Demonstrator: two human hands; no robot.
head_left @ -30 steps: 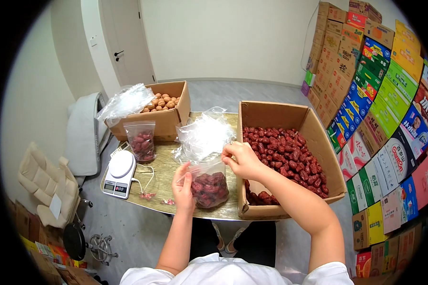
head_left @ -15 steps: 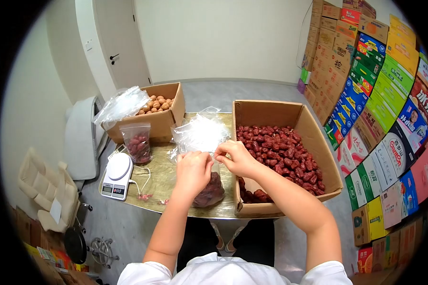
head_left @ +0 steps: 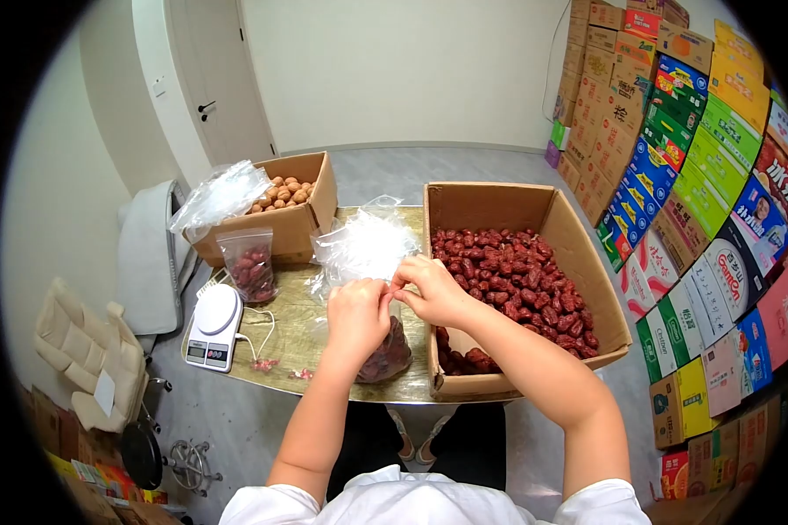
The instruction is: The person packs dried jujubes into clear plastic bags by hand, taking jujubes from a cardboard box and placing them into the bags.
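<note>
A clear plastic bag of red dates [head_left: 389,357] stands on the table's front part, partly hidden by my hands. My left hand [head_left: 357,311] is closed, pinching the bag's top edge. Close beside it on the right, my right hand [head_left: 430,290] also pinches that edge between thumb and fingers. Behind my hands lies a pile of empty clear plastic bags [head_left: 369,245]. The big cardboard box [head_left: 578,249] just right of my hands holds many loose red dates [head_left: 521,284].
Left on the table are a filled bag of dates [head_left: 252,273] and a white kitchen scale [head_left: 214,322] with a cable. Behind them, a cardboard box [head_left: 322,197] holds walnuts [head_left: 282,194] and plastic bags. Stacked cartons [head_left: 665,210] line the right side.
My right hand has shifted slightly left along the bag's top, closer to my left hand. Both hands keep their pinch, and the bag stays in place.
</note>
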